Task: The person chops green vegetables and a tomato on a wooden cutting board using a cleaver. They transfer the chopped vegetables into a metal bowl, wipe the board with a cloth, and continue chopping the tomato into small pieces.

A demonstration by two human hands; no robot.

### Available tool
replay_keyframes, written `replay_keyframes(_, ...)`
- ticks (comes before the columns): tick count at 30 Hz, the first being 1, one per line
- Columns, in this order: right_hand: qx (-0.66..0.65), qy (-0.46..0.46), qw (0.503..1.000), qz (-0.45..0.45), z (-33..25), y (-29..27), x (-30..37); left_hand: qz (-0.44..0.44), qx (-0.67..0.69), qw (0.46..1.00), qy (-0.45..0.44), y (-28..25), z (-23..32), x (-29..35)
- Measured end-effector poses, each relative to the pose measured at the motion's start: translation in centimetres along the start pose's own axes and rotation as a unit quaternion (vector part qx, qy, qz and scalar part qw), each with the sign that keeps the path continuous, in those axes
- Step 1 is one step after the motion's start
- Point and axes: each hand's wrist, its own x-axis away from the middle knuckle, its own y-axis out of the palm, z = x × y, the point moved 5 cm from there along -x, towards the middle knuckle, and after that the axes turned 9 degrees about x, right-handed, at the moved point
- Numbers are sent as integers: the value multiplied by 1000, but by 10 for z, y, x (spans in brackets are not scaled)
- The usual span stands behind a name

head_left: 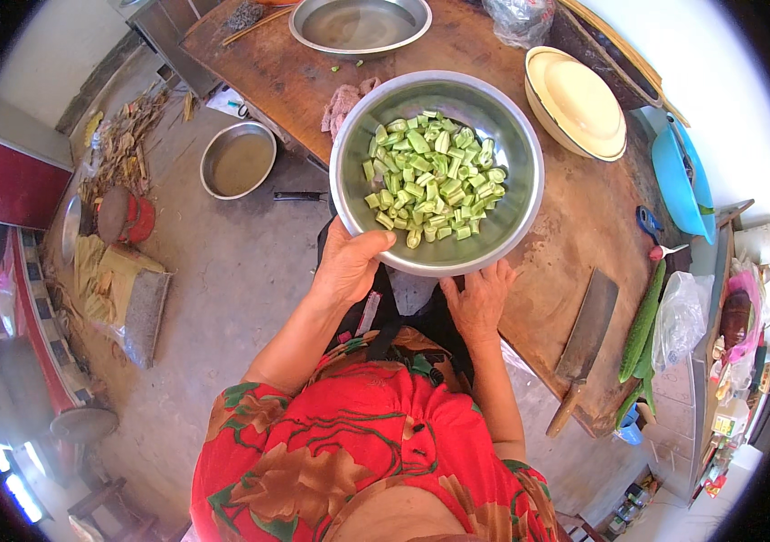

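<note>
Chopped vegetable pieces (435, 181) pale to mid green; steel bowl (349, 181) silver-grey; table (575, 217) brown, mottled darker. Shirt (340, 443) red, patterned with brown flowers and green leaves. Lidded basin (575, 104) cream; plastic basin (671, 185) bright blue; cucumber (643, 321) deep green; cleaver blade (589, 325) dark grey-brown, handle (567, 409) lighter brown; cloth (343, 104) dusty pink.

My left hand (349, 266) gripping, thumb (376, 242) uppermost, my right hand (479, 303) lower, fingers (496, 270) partly hidden, bare forearms (290, 348) stretched forward
</note>
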Motion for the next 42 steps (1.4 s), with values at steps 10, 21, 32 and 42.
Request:
replay_keyframes(10,1,5,1000,13,-3,-3,-4,0,6,1000,2,7,-2,-5)
replay_keyframes(21,18,9,1000,-3,-3,-7,-6,0,2,1000,8,10,-6,-14)
replay_keyframes(32,21,1,999,25,-5,-8,-3,-19,-81,996,21,36,-13,-96)
replay_keyframes(42,8,4,999,31,-6,-10,-1,39,-91,995,-18,47,-33,-173)
